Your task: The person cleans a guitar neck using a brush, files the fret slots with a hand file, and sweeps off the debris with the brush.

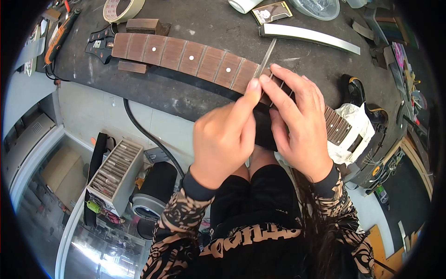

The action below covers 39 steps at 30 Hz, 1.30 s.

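Note:
A guitar neck [172, 57] with a brown fretboard, metal frets and white dots lies across the bench, its black headstock [100, 45] to the left. My left hand [225, 135] is closed, its thumb pressing on the near end of a slim metal file [268, 56]. That strip crosses the fretboard and points away from me. My right hand [299, 116] lies over the neck just right of the file, fingertips on the fretboard and thumb at the near edge. Its index fingertip almost meets my left thumb. The file's near end is hidden by my fingers.
A wooden block [147, 26] and a tape roll [123, 9] sit behind the neck. A curved white-topped bar [310, 36] lies beyond the file. Crumpled white paper [355, 123] surrounds the neck's right end. A black cable [147, 135] hangs below the bench [204, 23].

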### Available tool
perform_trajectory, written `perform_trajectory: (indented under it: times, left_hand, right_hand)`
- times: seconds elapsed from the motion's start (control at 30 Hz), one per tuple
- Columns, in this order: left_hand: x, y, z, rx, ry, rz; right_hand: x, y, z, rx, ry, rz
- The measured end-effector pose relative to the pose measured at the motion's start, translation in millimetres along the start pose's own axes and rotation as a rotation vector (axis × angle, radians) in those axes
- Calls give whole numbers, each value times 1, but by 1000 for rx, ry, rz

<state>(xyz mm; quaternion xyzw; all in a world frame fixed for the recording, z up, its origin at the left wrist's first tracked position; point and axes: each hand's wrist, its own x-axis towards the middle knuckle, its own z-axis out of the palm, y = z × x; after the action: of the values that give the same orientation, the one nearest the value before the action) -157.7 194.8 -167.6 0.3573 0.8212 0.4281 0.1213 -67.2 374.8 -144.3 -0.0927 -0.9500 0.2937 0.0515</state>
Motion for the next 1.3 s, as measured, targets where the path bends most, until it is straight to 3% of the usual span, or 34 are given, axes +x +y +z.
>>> perform_trajectory:
  times: [0.17, 0.33, 0.43, 0.53, 0.67, 0.73, 0.83, 0.97, 1.3]
  left_hand:
    - [-43, 3, -15, -8, -23, -38]
    - [5, -3, 6, -20, 36, 31]
    - [-46, -5, -17, 50, -22, 29]
    - [-78, -4, -41, -22, -109, 40]
    - [-79, -6, -33, -219, 134, -58]
    - [-77, -3, -28, -409, 187, -244]
    - [-61, -5, -21, -349, 166, -165]
    - [-41, -22, -7, -74, 99, 158]
    - [-51, -29, 3, 5, 117, 182]
  right_hand:
    - [0, 1, 1, -8, 11, -6]
    - [-1, -1, 4, 0, 21, 18]
    - [-2, 1, 1, -35, -26, -12]
    - [6, -18, 0, -87, -37, 110]
    - [-1, -25, 1, -106, -42, 41]
    - [-13, -22, -10, -86, -98, -31]
    - [-19, -17, -12, -116, -52, -12]
    - [-14, -8, -4, -90, 32, 35]
    - [-13, -8, 4, -137, -20, 22]
